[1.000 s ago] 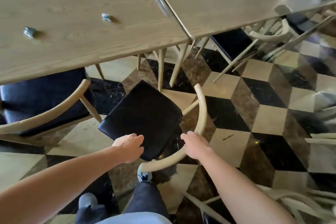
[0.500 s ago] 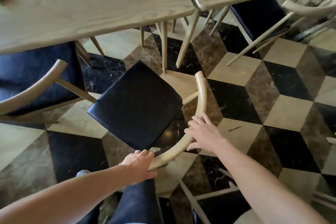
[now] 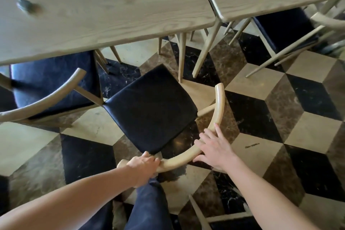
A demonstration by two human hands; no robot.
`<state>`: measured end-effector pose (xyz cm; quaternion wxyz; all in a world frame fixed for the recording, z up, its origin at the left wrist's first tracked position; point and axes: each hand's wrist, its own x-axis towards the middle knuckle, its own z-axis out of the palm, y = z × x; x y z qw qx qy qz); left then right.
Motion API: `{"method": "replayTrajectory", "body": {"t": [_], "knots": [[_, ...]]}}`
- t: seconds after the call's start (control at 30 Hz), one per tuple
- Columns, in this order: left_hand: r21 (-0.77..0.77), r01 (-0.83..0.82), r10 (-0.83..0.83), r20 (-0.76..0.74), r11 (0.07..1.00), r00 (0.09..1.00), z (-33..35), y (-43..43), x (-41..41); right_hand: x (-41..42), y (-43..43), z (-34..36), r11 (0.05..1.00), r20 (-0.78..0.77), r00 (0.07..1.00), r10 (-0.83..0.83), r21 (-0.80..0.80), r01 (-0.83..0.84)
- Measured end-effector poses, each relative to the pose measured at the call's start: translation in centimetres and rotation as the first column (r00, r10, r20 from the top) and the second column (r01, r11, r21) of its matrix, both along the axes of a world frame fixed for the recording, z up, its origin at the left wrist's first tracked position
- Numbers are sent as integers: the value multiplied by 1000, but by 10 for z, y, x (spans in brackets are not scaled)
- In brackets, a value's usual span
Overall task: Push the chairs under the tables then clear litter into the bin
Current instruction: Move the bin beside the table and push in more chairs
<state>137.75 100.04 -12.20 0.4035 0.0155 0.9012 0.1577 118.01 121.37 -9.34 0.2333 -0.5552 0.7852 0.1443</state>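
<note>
Head: chair [image 3: 149,110] angled; table legs [image 3: 205,52] ahead, second chair [image 3: 50,80] beside.

The floor [image 3: 308,136] is laid in diamond-shaped stone tiles, cream, mottled brown and white-veined black, set so that they read as stacked cubes. Just to the right of the right hand [image 3: 216,149] lies a cream tile [image 3: 265,157] bearing a short dark streak [image 3: 252,145]; beyond that hand lies a black tile [image 3: 252,117]. To the left of the left hand [image 3: 143,166] a second black tile [image 3: 87,158] adjoins a brown tile [image 3: 37,164] further left.
</note>
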Motion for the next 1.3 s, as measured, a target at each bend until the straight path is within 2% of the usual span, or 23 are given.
{"method": "replayTrajectory", "body": {"t": [0.13, 0.4, 0.63, 0.87, 0.97, 1.17, 1.3], "knots": [[-78, 43, -45, -27, 996, 999, -4, -26, -5, 1, -23, 4, 997, -8, 998, -69, 41, 69], [-175, 58, -89, -178, 983, 980, -18, -88, -4, 11, -77, 1, 983, -45, 985, -169, 70, 172], [-239, 93, -174, -343, 966, 923, -9, -165, -21, 12, -139, -4, 956, -66, 957, -281, 73, 285], [-217, 44, -147, -488, 975, 860, -9, -255, -44, 3, -213, -8, 923, -88, 927, -364, 95, 372], [-227, 31, -143, -498, 973, 855, -11, -283, -57, -2, -240, -13, 911, -92, 916, -390, 104, 399], [-167, 14, -97, -498, 986, 862, -18, -290, -79, -30, -247, -11, 917, -113, 923, -368, 121, 380], [-82, -98, 44, -503, 992, 863, -26, -291, -91, -48, -251, -12, 928, -119, 934, -338, 121, 351]]}}
